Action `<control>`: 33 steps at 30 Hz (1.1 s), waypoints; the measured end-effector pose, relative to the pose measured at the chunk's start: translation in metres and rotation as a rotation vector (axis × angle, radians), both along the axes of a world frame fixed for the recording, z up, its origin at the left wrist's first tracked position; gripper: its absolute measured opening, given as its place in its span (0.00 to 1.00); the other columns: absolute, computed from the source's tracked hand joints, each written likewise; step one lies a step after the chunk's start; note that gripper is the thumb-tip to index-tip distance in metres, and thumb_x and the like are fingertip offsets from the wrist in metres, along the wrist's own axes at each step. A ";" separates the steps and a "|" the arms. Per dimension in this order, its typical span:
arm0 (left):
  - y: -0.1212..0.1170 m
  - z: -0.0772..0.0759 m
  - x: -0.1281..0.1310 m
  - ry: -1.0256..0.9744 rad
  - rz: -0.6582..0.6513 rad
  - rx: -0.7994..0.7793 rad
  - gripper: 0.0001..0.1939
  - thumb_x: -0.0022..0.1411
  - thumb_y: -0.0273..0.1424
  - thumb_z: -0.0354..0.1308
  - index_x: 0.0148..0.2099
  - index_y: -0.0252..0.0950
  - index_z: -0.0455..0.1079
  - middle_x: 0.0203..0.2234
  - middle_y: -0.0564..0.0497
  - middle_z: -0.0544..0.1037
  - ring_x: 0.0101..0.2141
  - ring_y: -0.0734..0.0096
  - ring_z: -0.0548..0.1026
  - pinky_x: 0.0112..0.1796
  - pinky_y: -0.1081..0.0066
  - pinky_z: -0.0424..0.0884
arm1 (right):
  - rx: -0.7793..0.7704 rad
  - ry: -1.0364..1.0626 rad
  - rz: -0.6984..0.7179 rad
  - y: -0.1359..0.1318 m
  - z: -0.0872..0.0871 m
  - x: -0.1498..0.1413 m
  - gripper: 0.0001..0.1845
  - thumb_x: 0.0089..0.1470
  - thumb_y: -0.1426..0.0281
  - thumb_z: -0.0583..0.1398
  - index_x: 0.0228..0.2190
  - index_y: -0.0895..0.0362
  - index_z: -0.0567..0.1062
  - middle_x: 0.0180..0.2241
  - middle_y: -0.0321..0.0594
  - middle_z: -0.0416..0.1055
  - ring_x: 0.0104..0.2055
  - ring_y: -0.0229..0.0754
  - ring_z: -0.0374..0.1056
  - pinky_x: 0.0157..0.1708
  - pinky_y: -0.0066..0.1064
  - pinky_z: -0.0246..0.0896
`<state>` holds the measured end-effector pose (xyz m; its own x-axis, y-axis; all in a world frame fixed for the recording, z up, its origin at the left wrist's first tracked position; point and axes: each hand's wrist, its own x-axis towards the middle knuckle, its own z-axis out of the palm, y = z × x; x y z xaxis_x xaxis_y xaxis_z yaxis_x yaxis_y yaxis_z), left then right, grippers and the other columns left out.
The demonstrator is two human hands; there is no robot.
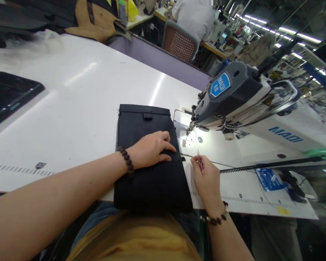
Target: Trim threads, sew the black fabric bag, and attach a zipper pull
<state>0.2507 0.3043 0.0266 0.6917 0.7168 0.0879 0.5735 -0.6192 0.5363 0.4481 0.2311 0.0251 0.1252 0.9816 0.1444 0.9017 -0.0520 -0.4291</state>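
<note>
Fingers of the left hand [152, 148] press flat on black fabric [149, 159]; right hand [206, 179] pinches tweezers [199, 158].

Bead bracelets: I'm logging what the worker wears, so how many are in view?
2. One dark bead bracelet sits on the left wrist, beside the black fabric piece; a second bracelet circles the right wrist at the table edge. None elsewhere.

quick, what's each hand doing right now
left hand: open, flat on the black fabric panel
right hand: closed, pinching small tweezers
</note>
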 end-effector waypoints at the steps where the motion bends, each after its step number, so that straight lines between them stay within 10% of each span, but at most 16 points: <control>1: 0.000 0.000 0.000 -0.002 0.002 -0.001 0.13 0.54 0.34 0.59 0.44 0.41 0.72 0.35 0.49 0.66 0.38 0.67 0.67 0.39 0.71 0.65 | 0.003 -0.001 0.014 -0.002 0.001 0.003 0.13 0.54 0.63 0.50 0.26 0.57 0.68 0.22 0.38 0.68 0.25 0.42 0.64 0.25 0.29 0.52; 7: 0.000 0.001 0.000 -0.009 0.001 -0.003 0.13 0.54 0.34 0.59 0.44 0.41 0.72 0.36 0.49 0.67 0.39 0.67 0.67 0.40 0.70 0.65 | 0.000 -0.096 0.148 -0.021 0.008 0.002 0.15 0.57 0.61 0.48 0.38 0.59 0.66 0.28 0.41 0.69 0.28 0.45 0.65 0.26 0.31 0.53; 33: 0.000 0.001 0.000 -0.001 -0.004 -0.004 0.13 0.54 0.34 0.59 0.44 0.40 0.72 0.36 0.49 0.67 0.38 0.66 0.67 0.41 0.69 0.65 | 0.077 -0.242 0.220 -0.020 0.002 -0.006 0.10 0.58 0.69 0.50 0.35 0.59 0.69 0.29 0.41 0.66 0.29 0.43 0.61 0.29 0.32 0.52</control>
<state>0.2509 0.3042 0.0279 0.6943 0.7146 0.0856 0.5709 -0.6192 0.5391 0.4418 0.2109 0.0276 -0.1358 0.9663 0.2186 0.9639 0.1799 -0.1965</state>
